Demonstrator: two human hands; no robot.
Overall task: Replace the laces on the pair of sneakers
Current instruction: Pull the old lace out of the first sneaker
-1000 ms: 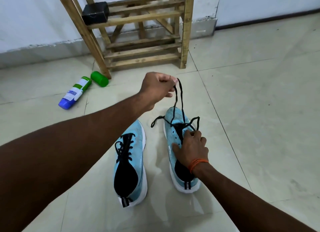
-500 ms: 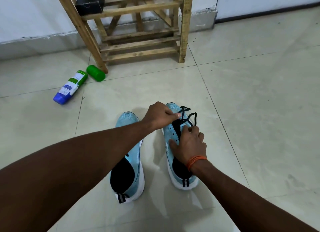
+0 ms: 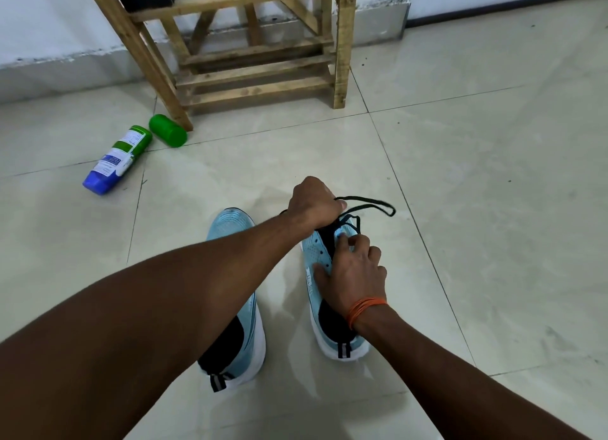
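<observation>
Two hands on right sneaker point(image 3: 317, 253), on the floor point(image 3: 477, 176), toe toward its wall edge. Grip: left hand point(image 3: 312, 206) fists the lace point(image 3: 378, 205) above the toe eyelets; right hand point(image 3: 357, 275) clamps the upper, fingertips at the eyelets. Pull in line with the eyelets, short draws, shoe pinned.

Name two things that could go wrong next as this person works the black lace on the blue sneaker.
1. The left hand grips the black lace bunched in a loose loop; a pull could snag or knot it at the eyelets.
2. Only the right hand steadies the blue sneaker; it might slide on the glossy tiled floor.
</observation>
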